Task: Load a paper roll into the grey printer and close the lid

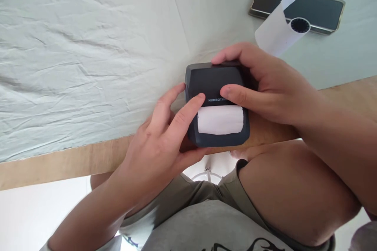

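Note:
A small dark grey label printer (216,82) with white paper (220,119) showing in its lower half is held at the table's near edge. My left hand (160,131) cups its left side and underside, with the index fingertip pressing the lid next to the paper. My right hand (265,84) wraps the printer's top right corner, its thumb lying across the lid above the paper. Both hands are closed on the printer.
A roll of white label paper (275,31) with a dark core lies partly unrolled on a dark phone (321,8) at the back right. A pale wrinkled cloth (88,59) covers the wooden table (73,162). My bare knees and grey shorts are below the table edge.

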